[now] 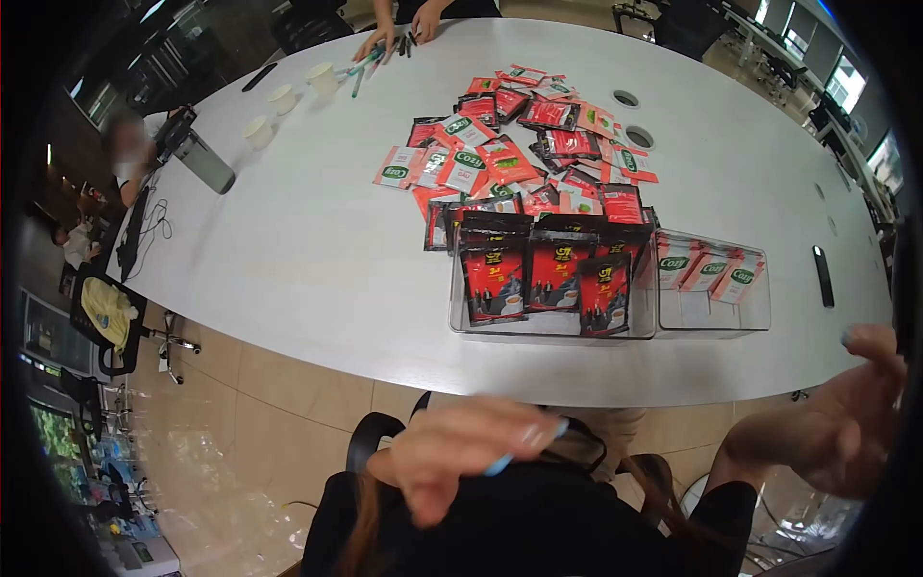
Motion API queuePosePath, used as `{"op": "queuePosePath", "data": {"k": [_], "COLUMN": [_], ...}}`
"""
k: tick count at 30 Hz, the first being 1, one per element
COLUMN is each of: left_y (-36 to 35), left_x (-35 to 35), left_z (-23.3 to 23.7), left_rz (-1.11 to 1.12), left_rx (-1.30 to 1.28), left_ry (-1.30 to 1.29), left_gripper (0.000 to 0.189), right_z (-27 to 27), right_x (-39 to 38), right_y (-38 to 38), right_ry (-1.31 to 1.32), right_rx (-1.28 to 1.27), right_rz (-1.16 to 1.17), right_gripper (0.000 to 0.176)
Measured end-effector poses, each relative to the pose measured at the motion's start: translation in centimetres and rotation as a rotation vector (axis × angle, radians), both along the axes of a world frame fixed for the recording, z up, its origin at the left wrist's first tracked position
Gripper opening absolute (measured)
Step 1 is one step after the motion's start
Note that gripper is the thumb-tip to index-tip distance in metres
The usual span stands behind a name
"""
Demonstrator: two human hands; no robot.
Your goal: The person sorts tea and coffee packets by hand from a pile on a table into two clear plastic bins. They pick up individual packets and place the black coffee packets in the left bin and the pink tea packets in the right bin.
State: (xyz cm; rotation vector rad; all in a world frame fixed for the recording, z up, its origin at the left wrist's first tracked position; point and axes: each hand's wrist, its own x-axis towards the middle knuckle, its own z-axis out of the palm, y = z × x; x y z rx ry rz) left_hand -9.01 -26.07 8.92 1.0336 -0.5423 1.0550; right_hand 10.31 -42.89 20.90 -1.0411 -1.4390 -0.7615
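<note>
My left hand (471, 447) is raised before my lap, short of the table edge, fingers stretched out and thumb apart, with nothing in it. At the far right my right hand (836, 423) is lifted with fingers spread, also holding nothing. Nearest to both is a clear plastic box (558, 332) at the table's front edge, with several black and red G7 coffee sachets (495, 284) standing in it. Adjoining its right side, a smaller clear container (716, 332) holds Cozy tea sachets (710, 271). Behind them lies a loose pile of mixed Cozy and G7 sachets (505, 162).
The white table (317, 260) carries paper cups (281, 98), a grey tumbler (204, 162) and a black marker-like object (823, 276). At the far edge, another person's hands (409, 29) touch pens (406, 46). Two round holes (638, 137) pierce the tabletop. An office chair (111, 317) stands left.
</note>
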Motion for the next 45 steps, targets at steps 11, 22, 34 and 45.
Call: {"op": "queuePosePath", "data": {"k": [11,22,34,45], "left_y": [-0.7,-0.6,-7.6,-6.1], "left_x": [-7.4,-2.2,1.9,0.2], "left_z": [3.2,8.8,5.1,3.2], "left_rz": [-0.231,-0.467,-1.307,-1.445], "left_rx": [0.357,-0.058,0.227,0.34], "left_ry": [-0.111,-0.028,0.168,0.36], "left_gripper": [0.064,0.033,0.03,0.031], "right_z": [2.9,2.2,2.9,2.8], "right_x": [-2.3,-2.8,-4.2,-5.4], "right_y": [1.6,2.2,3.6,2.6], "right_ry": [-0.103,-0.144,-0.126,-0.105], "right_rx": [0.228,0.306,0.276,0.283], "right_rz": [0.446,0.518,0.569,0.548], "right_gripper": [0.042,0.042,0.042,0.042]}}
